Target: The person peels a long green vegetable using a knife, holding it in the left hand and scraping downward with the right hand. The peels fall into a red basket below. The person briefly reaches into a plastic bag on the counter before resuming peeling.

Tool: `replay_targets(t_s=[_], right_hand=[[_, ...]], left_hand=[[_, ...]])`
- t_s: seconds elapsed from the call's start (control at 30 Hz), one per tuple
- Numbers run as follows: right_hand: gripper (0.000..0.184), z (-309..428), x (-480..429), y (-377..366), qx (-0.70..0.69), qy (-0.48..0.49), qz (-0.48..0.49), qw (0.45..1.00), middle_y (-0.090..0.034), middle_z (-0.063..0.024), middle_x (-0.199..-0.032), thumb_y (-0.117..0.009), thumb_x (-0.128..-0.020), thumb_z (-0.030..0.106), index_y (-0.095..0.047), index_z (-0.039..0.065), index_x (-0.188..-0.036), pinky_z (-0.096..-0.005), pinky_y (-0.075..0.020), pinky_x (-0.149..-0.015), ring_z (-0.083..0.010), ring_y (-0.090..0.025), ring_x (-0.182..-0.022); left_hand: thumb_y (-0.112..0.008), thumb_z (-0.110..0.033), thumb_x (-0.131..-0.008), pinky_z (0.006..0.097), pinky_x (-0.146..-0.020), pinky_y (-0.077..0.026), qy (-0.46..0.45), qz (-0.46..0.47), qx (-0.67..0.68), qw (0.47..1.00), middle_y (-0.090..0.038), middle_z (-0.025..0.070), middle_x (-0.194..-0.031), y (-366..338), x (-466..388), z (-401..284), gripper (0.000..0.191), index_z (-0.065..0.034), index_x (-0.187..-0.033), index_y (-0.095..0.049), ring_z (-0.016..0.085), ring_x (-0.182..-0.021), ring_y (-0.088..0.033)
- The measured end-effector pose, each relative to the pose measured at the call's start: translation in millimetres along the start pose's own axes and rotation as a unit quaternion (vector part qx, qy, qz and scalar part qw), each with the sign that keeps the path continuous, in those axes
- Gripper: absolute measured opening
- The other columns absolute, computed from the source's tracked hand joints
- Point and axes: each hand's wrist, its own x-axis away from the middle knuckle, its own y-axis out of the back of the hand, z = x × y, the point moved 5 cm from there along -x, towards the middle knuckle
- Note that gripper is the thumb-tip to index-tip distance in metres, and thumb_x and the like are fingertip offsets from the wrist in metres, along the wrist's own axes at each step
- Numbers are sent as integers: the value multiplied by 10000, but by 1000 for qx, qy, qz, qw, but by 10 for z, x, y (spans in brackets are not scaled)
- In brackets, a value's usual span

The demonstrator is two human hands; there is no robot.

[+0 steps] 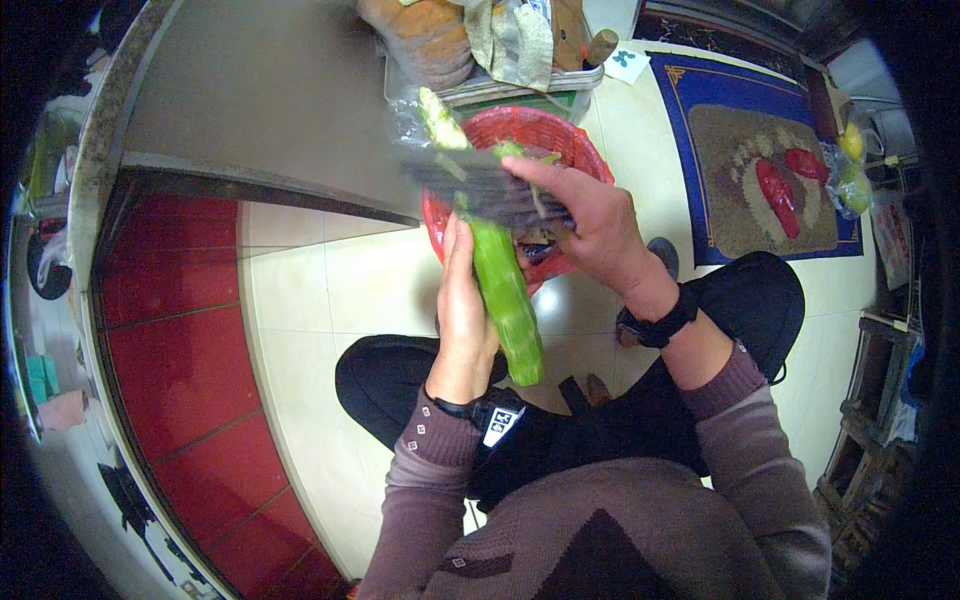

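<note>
A long green stem vegetable (506, 296), its lower part smooth and pale green, lies along my left hand (466, 300), whose fingers and thumb grip it. Its rough, lighter tip points up and away from me. Across its upper part is the wide dark blade of a cleaver (487, 184), blurred, which my right hand (600, 225) grips with the index finger stretched along the blade. Thin green strips cling near the blade. Below both hands stands a red plastic basket (592, 154) with peelings in it, partly hidden.
A plastic crate (592, 81) beyond the basket bears a large pumpkin (431, 41) and a pale cloth (517, 45). A grey panel (262, 97) stands at the left, above red tiles (180, 337). At the right, a blue-bordered mat (679, 150) lies on the floor.
</note>
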Motion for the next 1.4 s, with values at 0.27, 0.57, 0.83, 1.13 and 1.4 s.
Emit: replay_targets(t_s=[0.27, 0.57, 0.83, 1.13, 1.4], right_hand=[[652, 251, 32, 13, 156, 119, 12, 980, -511, -41, -685, -785, -778, 235, -638, 252, -1413, -389, -477, -557, -236, -603, -616], [580, 133, 21, 41, 206, 107, -19, 973, -526, -39, -699, -722, -835, 252, -626, 253, -1407, -390, -484, -554, -233, -606, -624], [606, 111, 36, 40, 256, 101, -18, 961, -480, -37, -674, -711, -808, 168, -650, 246, -1405, -391, -468, -562, -234, -577, -595], [597, 111, -29, -55, 242, 92, -42, 965, -488, -29, -674, -670, -846, 159, -626, 209, -1439, -384, -461, -575, -225, -585, -608], [611, 45, -52, -85, 236, 64, -23, 969, -554, -43, -708, -684, -853, 192, -602, 210, -1458, -386, -486, -596, -234, -631, -650]], left_hand=[[-526, -391, -1082, 432, -1002, -565, -54, 0, 17, 998, -626, 147, -1353, 59, 48, 8, 489, -37, -1418, -534, 264, -1194, -644], [-490, -317, -1086, 357, -766, -569, -15, -47, 63, 997, -703, 139, -1018, -10, 107, 15, 390, 22, -1205, -640, 231, -867, -674], [-480, -349, -1088, 366, -733, -543, -2, -9, 77, 997, -689, 144, -973, 12, 105, 30, 423, 35, -1177, -635, 240, -808, -639], [-446, -298, -1104, 329, -663, -535, -10, 8, 32, 999, -644, 127, -1019, -138, 145, 76, 350, -7, -1258, -566, 218, -794, -643], [-421, -260, -1105, 353, -667, -543, 8, 15, 20, 1000, -635, 120, -1036, -108, 130, 151, 311, -20, -1258, -546, 230, -811, -642]])
